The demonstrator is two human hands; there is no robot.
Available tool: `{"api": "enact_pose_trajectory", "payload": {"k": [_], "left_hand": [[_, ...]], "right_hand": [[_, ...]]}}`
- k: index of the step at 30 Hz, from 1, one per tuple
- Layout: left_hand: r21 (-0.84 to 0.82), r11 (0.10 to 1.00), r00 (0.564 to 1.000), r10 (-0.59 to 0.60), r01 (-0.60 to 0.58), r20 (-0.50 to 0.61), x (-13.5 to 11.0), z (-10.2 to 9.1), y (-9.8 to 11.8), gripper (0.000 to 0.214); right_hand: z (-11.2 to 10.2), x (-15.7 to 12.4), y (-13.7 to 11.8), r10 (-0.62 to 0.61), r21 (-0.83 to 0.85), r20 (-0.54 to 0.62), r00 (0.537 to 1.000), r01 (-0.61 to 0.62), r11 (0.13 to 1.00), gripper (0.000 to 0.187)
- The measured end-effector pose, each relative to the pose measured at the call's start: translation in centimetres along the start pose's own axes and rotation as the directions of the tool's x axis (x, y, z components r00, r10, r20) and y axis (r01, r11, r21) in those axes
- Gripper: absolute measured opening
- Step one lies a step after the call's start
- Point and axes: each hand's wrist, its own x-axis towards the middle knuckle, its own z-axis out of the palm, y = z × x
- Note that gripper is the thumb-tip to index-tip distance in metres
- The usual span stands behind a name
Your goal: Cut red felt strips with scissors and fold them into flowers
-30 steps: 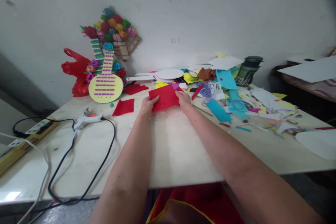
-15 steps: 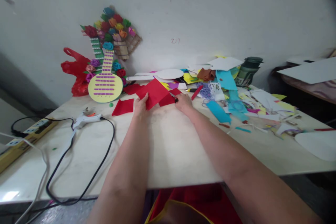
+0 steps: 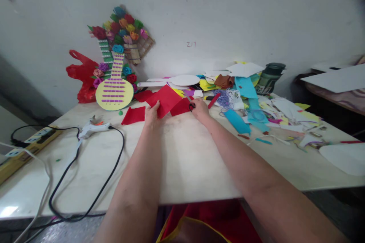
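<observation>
Now holds the red sheet (image 3: pixel 164 100) turned corner-up in the left hand (image 3: pixel 152 114) alone, rather than red material level between both hands as a second ago. Pinches its near edge, left thumb on top, over the pale table (image 3: pixel 194 159). Grasps dark-handled scissors (image 3: pixel 192 106) in the right hand (image 3: pixel 202 111), blades pointing away.

Among containers, shows a red plastic bag (image 3: pixel 82 70) at back left, contents impossible to make out; nearby, a tan slatted holder (image 3: pixel 131 54) beneath bright paper flowers (image 3: pixel 123 26); at back right, a lidded green bottle (image 3: pixel 270 79), contents likewise unclear.

As for the sheet: bright, plain, flat, straight-edged, sharp-cornered. Along its right edge, a darker red piece (image 3: pixel 179 108), impossible to tell whether joined. Just left of the left hand, another red piece (image 3: pixel 134 115), curled at one side.
</observation>
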Motion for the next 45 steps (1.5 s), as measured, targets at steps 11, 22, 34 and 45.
{"api": "enact_pose_trajectory", "payload": {"k": [11, 22, 34, 45], "left_hand": [[-0.008, 1.000, 0.999, -0.007, 0.006, -0.044, -0.7, 0.7, 0.3, 0.007], [0.008, 1.000, 1.000, 0.003, -0.003, 0.007, -0.1, 0.1, -0.1, 0.009], [0.750, 0.658, 0.965, -0.152, -0.062, 0.213, -1.1, 1.6, -1.6, 0.018], [0.768, 0.616, 0.954, -0.085, -0.176, 0.286, -0.6, 2.1, -2.6, 0.016]], "right_hand": [[-1.8, -0.1, 2.7, 0.302, -0.182, -0.056, 0.952, -0.307, 0.934, 0.032], [-1.7, -0.3, 0.4, 0.089, -0.382, 0.109, 0.990, -0.041, 0.923, 0.032], [-1.5, -0.8, -0.8, 0.001, -0.338, 0.232, 0.973, 0.080, 0.938, 0.034], [-1.5, -0.7, -0.5, -0.003, -0.340, 0.262, 0.965, 0.096, 0.935, 0.033]]}}
